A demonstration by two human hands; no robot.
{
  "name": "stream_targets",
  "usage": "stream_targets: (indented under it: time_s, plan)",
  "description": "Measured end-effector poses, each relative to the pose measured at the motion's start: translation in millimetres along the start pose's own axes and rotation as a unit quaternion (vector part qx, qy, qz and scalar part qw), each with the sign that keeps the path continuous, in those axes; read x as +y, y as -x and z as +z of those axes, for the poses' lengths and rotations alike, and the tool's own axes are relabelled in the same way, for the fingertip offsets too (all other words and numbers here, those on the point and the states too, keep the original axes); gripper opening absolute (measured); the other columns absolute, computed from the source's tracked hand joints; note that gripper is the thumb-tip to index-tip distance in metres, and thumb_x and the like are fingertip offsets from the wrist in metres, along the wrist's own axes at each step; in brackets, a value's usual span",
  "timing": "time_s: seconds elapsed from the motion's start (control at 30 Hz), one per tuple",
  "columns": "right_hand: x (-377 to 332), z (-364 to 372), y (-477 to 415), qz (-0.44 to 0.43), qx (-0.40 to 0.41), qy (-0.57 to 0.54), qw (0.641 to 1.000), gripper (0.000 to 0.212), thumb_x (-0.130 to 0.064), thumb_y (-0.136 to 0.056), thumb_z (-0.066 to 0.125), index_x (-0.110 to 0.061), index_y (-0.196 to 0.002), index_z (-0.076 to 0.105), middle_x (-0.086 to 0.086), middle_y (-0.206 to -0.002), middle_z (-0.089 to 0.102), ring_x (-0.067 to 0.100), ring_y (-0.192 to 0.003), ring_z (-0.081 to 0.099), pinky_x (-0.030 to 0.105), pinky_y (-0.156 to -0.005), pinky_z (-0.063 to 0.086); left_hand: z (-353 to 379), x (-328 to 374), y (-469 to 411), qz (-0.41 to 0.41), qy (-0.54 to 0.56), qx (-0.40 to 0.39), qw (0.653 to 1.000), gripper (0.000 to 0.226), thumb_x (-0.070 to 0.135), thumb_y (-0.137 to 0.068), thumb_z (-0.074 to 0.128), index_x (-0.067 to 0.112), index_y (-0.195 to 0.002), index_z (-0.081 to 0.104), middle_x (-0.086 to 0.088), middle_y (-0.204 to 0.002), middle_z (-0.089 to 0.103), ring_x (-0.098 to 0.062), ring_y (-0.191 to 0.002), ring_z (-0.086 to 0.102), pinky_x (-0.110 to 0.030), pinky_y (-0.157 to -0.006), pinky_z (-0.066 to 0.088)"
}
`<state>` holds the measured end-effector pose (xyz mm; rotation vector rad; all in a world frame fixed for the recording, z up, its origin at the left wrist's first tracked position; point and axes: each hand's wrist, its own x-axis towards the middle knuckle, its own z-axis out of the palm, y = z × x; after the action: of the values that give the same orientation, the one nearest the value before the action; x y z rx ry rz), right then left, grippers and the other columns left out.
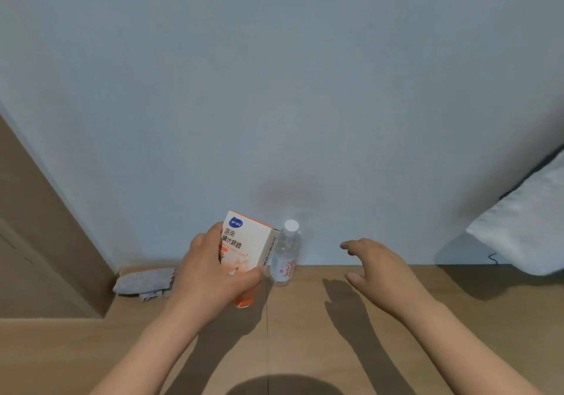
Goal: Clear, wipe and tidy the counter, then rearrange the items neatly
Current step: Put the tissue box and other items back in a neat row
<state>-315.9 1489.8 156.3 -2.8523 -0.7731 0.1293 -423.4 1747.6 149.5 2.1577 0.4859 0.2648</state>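
Observation:
My left hand [210,275] grips a white and orange box of medical swabs [248,248], tilted, just above the wooden counter [305,333] near the wall. A clear water bottle [285,254] with a white cap and red lettering stands upright right beside the box, against the wall. My right hand [375,268] hovers to the right of the bottle, fingers relaxed and spread, holding nothing. A grey cleaning cloth [145,281] lies crumpled at the back left corner of the counter.
A pale wall [274,89] rises directly behind the counter. A brown side panel [39,226] bounds the left. A white pillow or bedding [525,226] overhangs the counter's right end. A seam runs down the counter's middle.

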Motion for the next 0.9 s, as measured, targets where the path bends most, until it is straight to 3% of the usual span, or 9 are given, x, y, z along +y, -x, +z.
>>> stream_targets:
  time_s: [0.13,0.37,0.5,0.6,0.73,0.9]
  plan:
    - [29.2,-2.8,50.0,0.064,0.002,-0.014,0.998,0.051,-0.031,-0.091,0.060,-0.027,-0.139,0.046,-0.008,-0.134,0.052,0.010,-0.122,0.049,0.021,-0.094,0.037,30.0,19.0,8.8,0.033,-0.027,-0.059,0.997,0.063,0.056,-0.049,0.070,0.040,-0.106,0.048,0.010,-0.097,0.051,-0.003,-0.089,0.051,-0.029,-0.072,0.047]
    - [98.8,-11.1,141.8,0.150,-0.011,-0.023,0.988,0.043,-0.037,-0.091,0.059,-0.031,-0.133,0.053,-0.011,-0.129,0.054,0.006,-0.119,0.051,0.021,-0.096,0.040,96.3,71.1,42.5,0.064,0.010,-0.159,0.985,0.048,0.034,-0.059,0.082,0.042,-0.098,0.054,0.018,-0.090,0.067,0.004,-0.078,0.064,-0.027,-0.069,0.054]
    - [149.9,-16.7,194.7,0.185,0.007,-0.035,0.982,0.043,-0.043,-0.091,0.058,-0.033,-0.132,0.054,-0.015,-0.126,0.055,0.001,-0.115,0.051,0.016,-0.094,0.038,149.4,117.3,74.7,0.107,0.003,-0.195,0.975,0.044,0.023,-0.063,0.082,0.036,-0.097,0.058,0.021,-0.085,0.066,0.002,-0.072,0.063,-0.014,-0.053,0.047]
    - [195.3,-21.0,236.5,0.206,0.025,-0.083,0.975,0.043,-0.043,-0.091,0.060,-0.031,-0.131,0.056,-0.017,-0.121,0.057,-0.003,-0.108,0.051,0.010,-0.088,0.036,201.0,153.8,107.8,0.117,0.001,-0.234,0.965,0.037,0.013,-0.065,0.080,0.028,-0.092,0.060,0.007,-0.077,0.063,0.001,-0.063,0.061,-0.013,-0.043,0.042]
    - [260.7,-27.7,289.0,0.232,0.025,-0.128,0.964,0.042,-0.039,-0.093,0.059,-0.028,-0.133,0.054,-0.015,-0.118,0.055,-0.005,-0.104,0.047,0.007,-0.086,0.033,271.9,194.2,149.5,0.140,-0.048,-0.235,0.961,0.041,0.036,-0.059,0.079,0.038,-0.090,0.052,0.011,-0.089,0.053,0.004,-0.080,0.052,-0.015,-0.055,0.039]
    - [327.0,-34.9,338.6,0.262,0.014,-0.157,0.952,0.040,-0.041,-0.095,0.055,-0.027,-0.133,0.054,-0.013,-0.119,0.057,-0.002,-0.107,0.051,0.017,-0.094,0.042,348.0,225.8,187.3,0.168,-0.076,-0.235,0.954,0.050,0.043,-0.053,0.076,0.038,-0.097,0.052,0.015,-0.090,0.051,0.000,-0.086,0.047,-0.016,-0.062,0.036]
